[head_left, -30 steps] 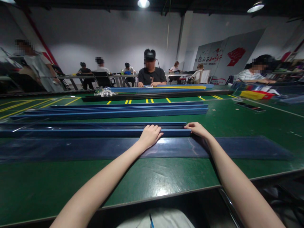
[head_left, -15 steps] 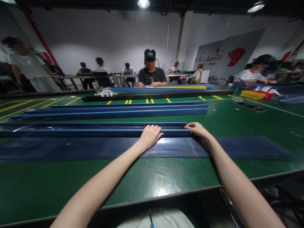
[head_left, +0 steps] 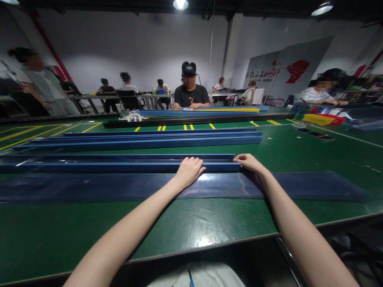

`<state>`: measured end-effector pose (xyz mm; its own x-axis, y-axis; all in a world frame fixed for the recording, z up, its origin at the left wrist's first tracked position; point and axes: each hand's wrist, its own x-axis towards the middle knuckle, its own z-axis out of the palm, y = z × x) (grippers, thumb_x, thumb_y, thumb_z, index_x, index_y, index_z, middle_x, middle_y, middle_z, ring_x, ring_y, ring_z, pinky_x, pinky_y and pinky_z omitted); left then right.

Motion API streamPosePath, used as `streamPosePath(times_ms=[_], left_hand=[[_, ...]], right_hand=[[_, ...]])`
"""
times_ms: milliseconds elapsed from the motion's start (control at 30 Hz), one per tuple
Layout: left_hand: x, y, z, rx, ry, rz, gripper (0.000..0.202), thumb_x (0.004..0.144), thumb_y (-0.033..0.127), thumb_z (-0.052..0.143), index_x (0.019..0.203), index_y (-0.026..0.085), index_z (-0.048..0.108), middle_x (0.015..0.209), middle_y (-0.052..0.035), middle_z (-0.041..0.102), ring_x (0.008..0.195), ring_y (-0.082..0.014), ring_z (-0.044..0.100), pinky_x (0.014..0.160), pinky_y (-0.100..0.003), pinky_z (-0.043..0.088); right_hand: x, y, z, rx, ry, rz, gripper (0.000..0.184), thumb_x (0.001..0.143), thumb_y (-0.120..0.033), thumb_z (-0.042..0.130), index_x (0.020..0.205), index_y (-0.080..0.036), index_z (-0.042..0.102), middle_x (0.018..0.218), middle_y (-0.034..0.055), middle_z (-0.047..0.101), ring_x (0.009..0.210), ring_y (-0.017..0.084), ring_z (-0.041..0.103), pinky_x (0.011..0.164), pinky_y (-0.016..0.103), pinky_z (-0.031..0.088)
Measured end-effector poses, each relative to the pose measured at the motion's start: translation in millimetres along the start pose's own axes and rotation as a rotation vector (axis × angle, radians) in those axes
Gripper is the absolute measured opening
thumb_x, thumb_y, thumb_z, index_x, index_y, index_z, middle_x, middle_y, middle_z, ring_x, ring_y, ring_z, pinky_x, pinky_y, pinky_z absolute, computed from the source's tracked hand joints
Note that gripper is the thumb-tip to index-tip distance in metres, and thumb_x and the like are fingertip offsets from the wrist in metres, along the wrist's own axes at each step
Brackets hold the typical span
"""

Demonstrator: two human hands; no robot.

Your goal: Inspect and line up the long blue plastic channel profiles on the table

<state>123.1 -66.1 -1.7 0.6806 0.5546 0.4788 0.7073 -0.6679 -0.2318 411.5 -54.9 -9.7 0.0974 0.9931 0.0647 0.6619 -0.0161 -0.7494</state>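
The green worktable (head_left: 194, 223) spreads beneath everything in front of me. Across it lies a long clear plastic sheet (head_left: 119, 187), just on my side of the blue channel profile (head_left: 119, 168). Shorter-looking blue strips (head_left: 143, 140) lie beyond, apart from mine. My left hand (head_left: 190, 169) is curled over the profile's near wall, holding it, thumb down the front. My right hand (head_left: 247, 161) is narrowed, fingertips drawn together at the profile's right end.

Neither hand has shifted over the last second, nor has the profile; only the standing person (head_left: 48, 87) at far left has moved about. I take that to mean I'm steadying the piece or working very finely at its end.

The profile's left end runs out of view, and I can't tell whether its two walls belong to one piece. My right fingertips are too small to show whether they grip the end or merely touch it.
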Motion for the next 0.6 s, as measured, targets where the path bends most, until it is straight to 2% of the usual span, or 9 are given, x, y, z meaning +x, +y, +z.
streamPosePath(times_ms=[133,367,600], left_hand=[[1,0,-0.2,0.002,-0.009,-0.003,0.024,0.091,0.035,0.040,0.089,0.016,0.054,0.085,-0.0045,0.061,0.080,-0.0191,0.054,0.069,-0.031,0.032],[1,0,-1.0,-0.006,-0.031,-0.003,0.025,0.091,0.035,0.038,0.090,0.016,0.054,0.086,-0.0051,0.061,0.081,-0.0191,0.054,0.069,-0.031,0.032],[0,1,-1.4,-0.010,-0.034,-0.009,0.027,0.092,0.036,0.037,0.091,0.016,0.055,0.087,-0.0053,0.061,0.082,-0.0196,0.054,0.070,-0.032,0.033]], right_hand=[[0,0,0,0.033,-0.010,0.007,0.017,0.063,-0.029,0.061,0.067,-0.013,0.067,0.056,0.0024,0.061,0.050,0.010,0.050,0.050,0.021,0.039],[-4,-6,-1,0.011,-0.006,0.011,0.016,0.064,-0.028,0.061,0.066,-0.013,0.066,0.055,0.0025,0.061,0.049,0.010,0.051,0.050,0.021,0.040],[-14,-20,-9,-0.133,0.083,0.018,0.019,0.072,-0.029,0.051,0.065,-0.017,0.063,0.048,-0.0014,0.057,0.050,0.011,0.052,0.053,0.021,0.037]])
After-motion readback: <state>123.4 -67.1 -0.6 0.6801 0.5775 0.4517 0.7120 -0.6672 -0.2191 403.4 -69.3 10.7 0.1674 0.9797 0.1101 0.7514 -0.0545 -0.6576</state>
